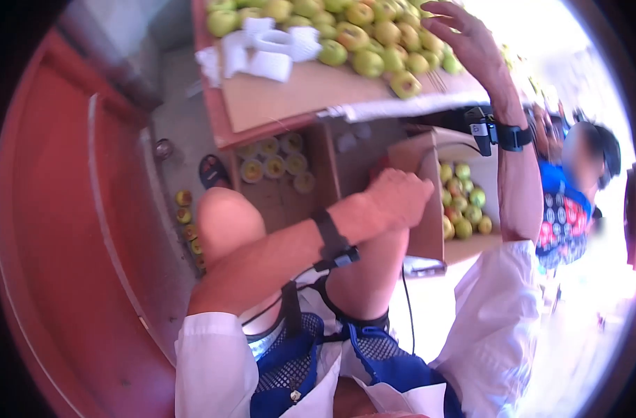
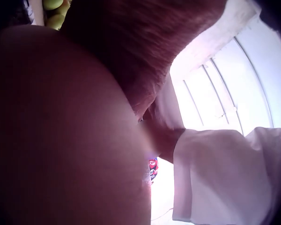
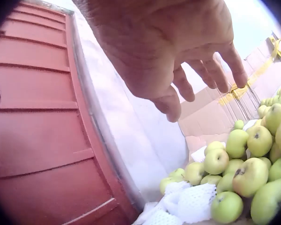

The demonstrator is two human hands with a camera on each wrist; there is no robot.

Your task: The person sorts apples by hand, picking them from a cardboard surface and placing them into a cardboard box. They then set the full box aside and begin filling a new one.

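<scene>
Over the edge of one large pile of apples (image 1: pixel 370 63) on the table (image 1: pixel 210 104), the right hand (image 1: pixel 468 45) was raised with its thumb and four fingers slightly bent, held apart and gripping nothing. The pile's apples, green and yellowish with some red, overlapped too much to count. The one left hand (image 1: pixel 398 198) was beside the bare legs, in front of the open box (image 1: pixel 419 230); its fingers were bunched in the head view and unclear in the left wrist view, so whether they were open, curled or holding anything could not be told.

At the pile's left end lay at least four white foam nets (image 1: pixel 270 66), overlapping, next to one bare cardboard sheet (image 1: pixel 258 108). Below the table, one compartment held seven round pale-rimmed items (image 1: pixel 274 166) with yellowish middles. The open box held more than ten loose apples (image 1: pixel 463 228). On the floor to the left stood a row of at least five floor apples (image 1: pixel 184 214), with one dark sandal (image 1: pixel 213 171) and one small round metallic object (image 1: pixel 163 148) near the compartment. One other person (image 1: pixel 565 209) was at the right, in blue and patterned clothing.
</scene>
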